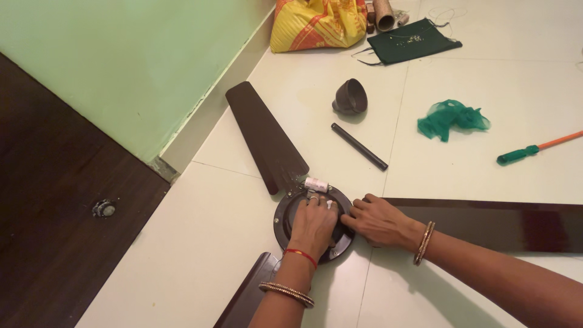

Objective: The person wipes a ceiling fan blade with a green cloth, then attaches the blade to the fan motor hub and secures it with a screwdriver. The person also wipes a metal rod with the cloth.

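On the pale tiled floor (200,243), near centre, lies the ceiling-fan motor hub (285,212) with three dark blades (267,136) radiating. Left hand (313,228) presses flat on it, fingers spread, clamping nothing; right hand (379,222) touches the rim, fingers curled together. Steady downward pressure seems advisable. Farther right: green screwdriver (522,153).

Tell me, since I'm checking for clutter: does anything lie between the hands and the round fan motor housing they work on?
Nothing visible does. The left hand already rests flat on the fan motor housing, and the right hand touches its right edge. The black rod, the dark cup and the green screwdriver lie apart, farther up the floor.
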